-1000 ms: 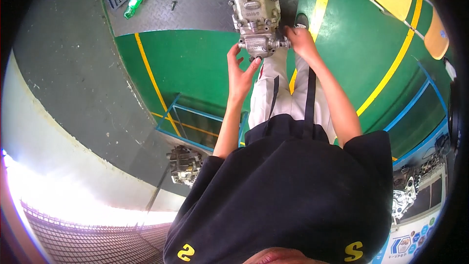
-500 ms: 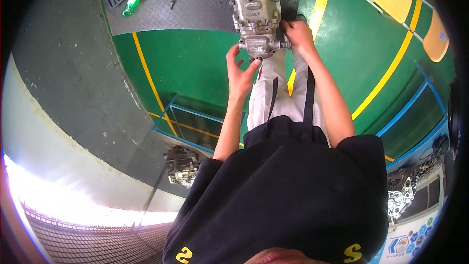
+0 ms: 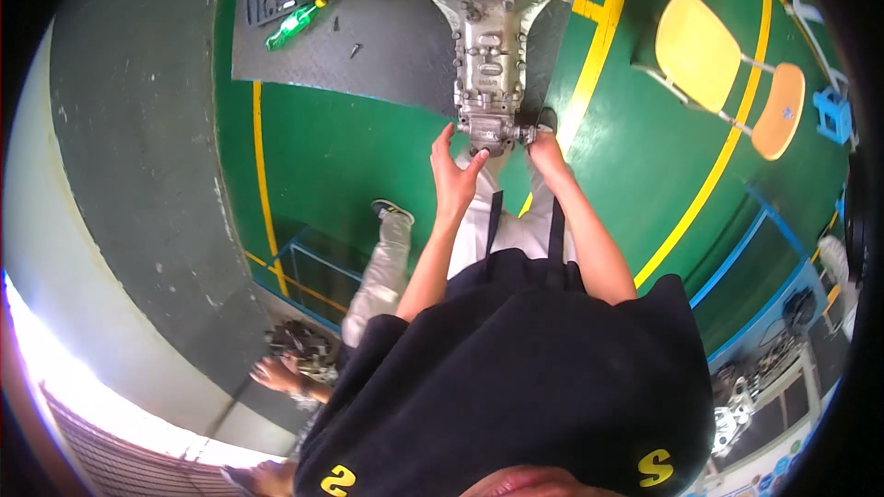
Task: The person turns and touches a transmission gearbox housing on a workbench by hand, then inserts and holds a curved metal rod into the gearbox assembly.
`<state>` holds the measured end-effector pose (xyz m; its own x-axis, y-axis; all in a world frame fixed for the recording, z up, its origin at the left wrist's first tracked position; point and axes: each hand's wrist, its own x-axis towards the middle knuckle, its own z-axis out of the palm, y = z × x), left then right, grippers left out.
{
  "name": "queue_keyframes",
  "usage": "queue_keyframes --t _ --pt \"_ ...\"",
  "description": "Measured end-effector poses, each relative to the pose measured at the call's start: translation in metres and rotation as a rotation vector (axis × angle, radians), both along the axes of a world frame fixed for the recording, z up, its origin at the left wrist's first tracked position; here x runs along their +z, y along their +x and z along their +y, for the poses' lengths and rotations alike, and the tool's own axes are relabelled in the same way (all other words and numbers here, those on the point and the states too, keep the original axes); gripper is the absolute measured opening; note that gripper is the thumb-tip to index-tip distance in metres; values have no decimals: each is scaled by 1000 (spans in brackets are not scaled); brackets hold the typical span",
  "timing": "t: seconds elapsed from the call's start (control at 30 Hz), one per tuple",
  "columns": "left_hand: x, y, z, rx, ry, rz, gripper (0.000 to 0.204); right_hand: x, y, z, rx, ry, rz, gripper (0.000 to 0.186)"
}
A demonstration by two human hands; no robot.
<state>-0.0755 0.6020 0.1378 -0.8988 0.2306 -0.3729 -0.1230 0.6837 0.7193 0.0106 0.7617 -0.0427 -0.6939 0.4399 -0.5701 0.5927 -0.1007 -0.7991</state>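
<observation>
- At the near, narrow end of the gearbox point(image 3: 491, 60), the left hand point(image 3: 453, 182) is spread, thumb against the end and fingers along its left side; how firmly it presses, I cannot tell.
- Right of that end, the right hand point(image 3: 548, 156) is curled at a short side shaft point(image 3: 528, 134); its fingers are partly hidden, so I cannot tell whether they pinch it.
- Under the gearbox is the grey bench point(image 3: 396, 74); the narrow end seems to reach past its edge, toward the wearer's legs point(image 3: 525, 237). Hard leaning there could tip or slide the weight onto them.
- Beside the gearbox's casing, a fingertip could get nipped if the side shaft turned suddenly.
- Left of the gearbox lie loose bolts point(image 3: 355, 51) and a green bottle point(image 3: 293, 24); a knock could send them rolling.
- Nearer than the gearbox, to its left, is another person's leg point(image 3: 379, 262); a bump from there could jolt the left hand.
</observation>
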Motion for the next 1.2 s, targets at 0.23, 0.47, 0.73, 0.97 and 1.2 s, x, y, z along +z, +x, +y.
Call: queue_keyframes --t 0.23,0.47,0.73,0.97,1.2 --pt "16 -2 -5 -140 -117 189 75 18 -5 5 41 -77 -182 22" --pt "4 -27 -49 -308 -139 121 68 42 -14 25 1 -387 -83 17" --pt "-34 14 -142 171 -114 -156 52 23 -6 18 -213 -799 -212 18" --pt "-43 90 -198 598 64 -281 48 50 -10 24 -111 -920 -268 19" --pt "-35 101 -212 682 78 -247 45 48 -3 17 -118 -1110 -279 26"
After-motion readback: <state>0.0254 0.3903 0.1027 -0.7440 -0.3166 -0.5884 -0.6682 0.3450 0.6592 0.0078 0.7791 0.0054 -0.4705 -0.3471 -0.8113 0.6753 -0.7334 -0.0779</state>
